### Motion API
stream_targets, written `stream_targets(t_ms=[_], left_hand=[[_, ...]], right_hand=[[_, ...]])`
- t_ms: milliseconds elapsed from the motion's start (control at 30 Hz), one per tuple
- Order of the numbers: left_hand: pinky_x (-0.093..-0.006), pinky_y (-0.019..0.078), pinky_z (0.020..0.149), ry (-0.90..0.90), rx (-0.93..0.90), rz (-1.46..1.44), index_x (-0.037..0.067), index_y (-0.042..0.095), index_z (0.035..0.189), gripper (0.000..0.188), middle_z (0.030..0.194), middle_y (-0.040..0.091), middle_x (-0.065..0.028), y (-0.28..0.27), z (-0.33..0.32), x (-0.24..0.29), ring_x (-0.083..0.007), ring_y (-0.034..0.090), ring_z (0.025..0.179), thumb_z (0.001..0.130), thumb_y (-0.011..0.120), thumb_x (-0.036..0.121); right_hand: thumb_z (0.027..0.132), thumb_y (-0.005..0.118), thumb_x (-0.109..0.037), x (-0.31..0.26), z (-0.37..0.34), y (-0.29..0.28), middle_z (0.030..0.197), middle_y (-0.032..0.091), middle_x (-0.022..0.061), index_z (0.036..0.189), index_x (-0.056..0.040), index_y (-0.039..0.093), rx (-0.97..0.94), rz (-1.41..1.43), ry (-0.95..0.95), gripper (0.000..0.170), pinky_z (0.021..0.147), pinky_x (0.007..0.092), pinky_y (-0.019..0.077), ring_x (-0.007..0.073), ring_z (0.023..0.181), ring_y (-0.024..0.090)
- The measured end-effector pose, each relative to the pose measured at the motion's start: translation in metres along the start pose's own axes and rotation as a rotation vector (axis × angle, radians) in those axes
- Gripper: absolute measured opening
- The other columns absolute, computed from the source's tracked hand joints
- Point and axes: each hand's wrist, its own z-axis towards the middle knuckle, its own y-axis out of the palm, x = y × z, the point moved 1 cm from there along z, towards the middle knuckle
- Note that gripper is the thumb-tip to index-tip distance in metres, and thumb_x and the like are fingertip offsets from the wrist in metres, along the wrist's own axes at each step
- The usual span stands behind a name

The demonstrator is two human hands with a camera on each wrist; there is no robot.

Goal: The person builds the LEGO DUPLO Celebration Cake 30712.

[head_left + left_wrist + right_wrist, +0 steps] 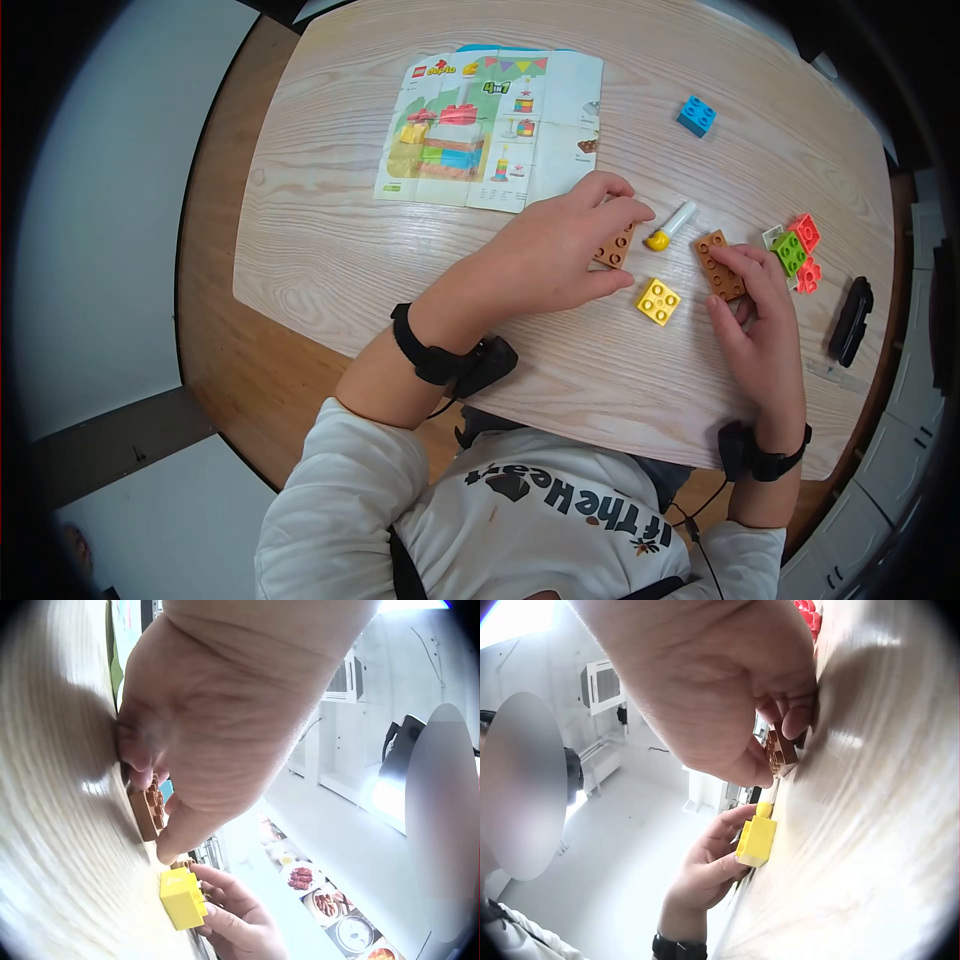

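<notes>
My left hand (pixel 550 245) holds a brown toy brick (pixel 613 250) between its thumb and fingers, low over the table; the hand covers part of it. To the right, my right hand (pixel 765 325) grips a second brown brick (pixel 716 262) by its near right side, thumb at the lower end. Between the hands lie a yellow square brick (pixel 658 301), studs up, and a white candle piece with a yellow base (pixel 672 227). In the left wrist view, the first brown brick (pixel 147 814) shows beside the fingers, on the wooden surface.
Several pieces sit beyond the right hand: a green brick (pixel 789 254), a red one (pixel 805 232) and a red flower-shaped piece (pixel 808 276). A blue brick (pixel 697 116) lies farther back. A printed instruction sheet (pixel 550 165) is at back left, a black object (pixel 850 322) near the right edge.
</notes>
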Motion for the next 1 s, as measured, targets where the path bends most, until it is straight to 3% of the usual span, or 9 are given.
stream_targets(t_ms=[133, 333, 833, 1000], left_hand=[[-0.0434, 0.0579, 0.104, 0.015, 0.005, 0.027, 0.010, 0.064, 0.145, 0.061, 0.150, 0.055, -0.0155, 0.0012, -0.0004, -0.0001, -0.0379, 0.066, 0.128, 0.090, 0.087, 0.022], [-0.0433, 0.0572, 0.105, 0.001, -0.005, -0.012, 0.009, 0.064, 0.144, 0.060, 0.150, 0.055, -0.0153, -0.0004, 0.0008, 0.0000, -0.0378, 0.065, 0.128, 0.090, 0.087, 0.022], [-0.0455, 0.0587, 0.101, 0.024, 0.034, -0.018, 0.008, 0.065, 0.139, 0.056, 0.145, 0.057, -0.0141, 0.0014, 0.0006, -0.0024, -0.0389, 0.069, 0.121, 0.090, 0.086, 0.025], [-0.0428, 0.0580, 0.103, 0.015, 0.012, 0.011, 0.008, 0.065, 0.143, 0.058, 0.147, 0.057, -0.0145, 0.0018, -0.0002, -0.0016, -0.0368, 0.067, 0.125, 0.091, 0.087, 0.022]], right_hand=[[0.094, 0.075, 0.005, 0.0021, -0.0007, 0.0015, 0.134, 0.060, 0.0053, 0.139, -0.0094, 0.070, -0.001, -0.048, -0.055, 0.048, 0.067, 0.0217, 0.0437, 0.0078, 0.078, 0.047], [0.094, 0.075, 0.003, 0.0009, 0.0003, -0.0012, 0.133, 0.060, 0.0058, 0.139, -0.0088, 0.070, -0.036, 0.024, 0.031, 0.046, 0.069, 0.0227, 0.0452, 0.0092, 0.085, 0.051], [0.095, 0.075, 0.003, 0.0000, 0.0010, -0.0009, 0.131, 0.060, 0.0051, 0.138, -0.0092, 0.070, -0.040, 0.025, 0.022, 0.045, 0.069, 0.0221, 0.0446, 0.0085, 0.086, 0.052], [0.095, 0.076, 0.002, -0.0005, -0.0003, -0.0004, 0.130, 0.060, 0.0049, 0.137, -0.0091, 0.071, -0.042, 0.003, -0.008, 0.044, 0.069, 0.0221, 0.0446, 0.0083, 0.086, 0.052]])
